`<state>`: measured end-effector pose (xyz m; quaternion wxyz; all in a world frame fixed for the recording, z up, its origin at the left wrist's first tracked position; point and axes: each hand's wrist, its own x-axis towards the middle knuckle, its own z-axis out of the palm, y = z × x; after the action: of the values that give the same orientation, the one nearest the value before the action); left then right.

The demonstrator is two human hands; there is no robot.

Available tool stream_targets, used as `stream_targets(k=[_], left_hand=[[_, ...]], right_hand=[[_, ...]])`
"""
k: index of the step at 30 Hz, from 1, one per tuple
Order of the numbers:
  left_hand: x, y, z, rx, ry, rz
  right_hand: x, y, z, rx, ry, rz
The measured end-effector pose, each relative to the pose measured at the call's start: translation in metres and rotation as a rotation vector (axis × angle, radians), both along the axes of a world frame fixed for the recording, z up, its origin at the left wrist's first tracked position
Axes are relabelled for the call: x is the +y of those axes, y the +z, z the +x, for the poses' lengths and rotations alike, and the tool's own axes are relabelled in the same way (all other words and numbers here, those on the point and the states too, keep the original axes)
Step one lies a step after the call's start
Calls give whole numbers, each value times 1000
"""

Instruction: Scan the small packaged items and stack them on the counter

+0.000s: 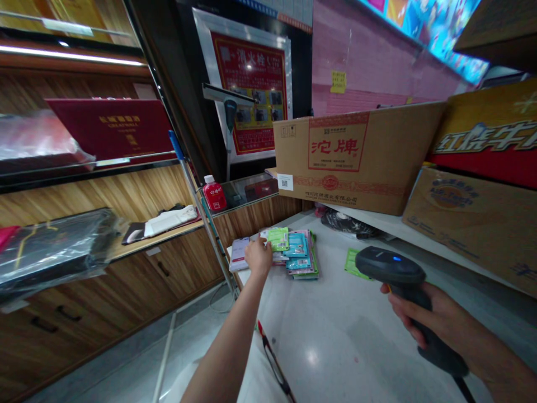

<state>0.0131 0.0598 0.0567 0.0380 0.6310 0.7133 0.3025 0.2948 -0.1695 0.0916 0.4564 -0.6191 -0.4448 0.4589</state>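
Observation:
My left hand (258, 255) reaches far forward to a pile of small flat packets (298, 254) in green, teal and pink on the white counter (335, 336). Its fingers close on the near edge of a green packet (278, 238) on top of the pile. My right hand (423, 316) is wrapped round the grip of a black handheld barcode scanner (392, 268), whose head points toward the pile and shows a small blue light.
Large cardboard boxes (356, 157) are stacked on a shelf to the right. A loose green packet (354, 263) lies by the scanner. A red bottle (214, 195) stands on a glass case; wooden shelves (104, 190) line the left. A mop handle (201, 212) leans by the counter.

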Motion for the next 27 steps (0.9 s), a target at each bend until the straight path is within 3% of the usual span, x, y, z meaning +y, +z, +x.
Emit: stream_targets(k=[3,8,11,14,19,23,27], left_hand=[[-12,1,9,1,-40,130],[-43,-1,47,-49,-371,391],[-65,-12,79,-92,-613,378],[-79,-31,112,-97,-774,213],[-78,-52,165,62,-679,-75],[-72,-53,201,147,-511,-134],[-69,-49,219,116,-377,-181]], right_hand=[[0,3,7,-25,-47,24],[0,13,18,-22,-137,45],[2,14,27,8,-182,26],[5,10,35,12,-176,21],[9,5,40,26,-164,8],[9,9,35,61,-222,-6],[9,11,34,78,-251,-15]])
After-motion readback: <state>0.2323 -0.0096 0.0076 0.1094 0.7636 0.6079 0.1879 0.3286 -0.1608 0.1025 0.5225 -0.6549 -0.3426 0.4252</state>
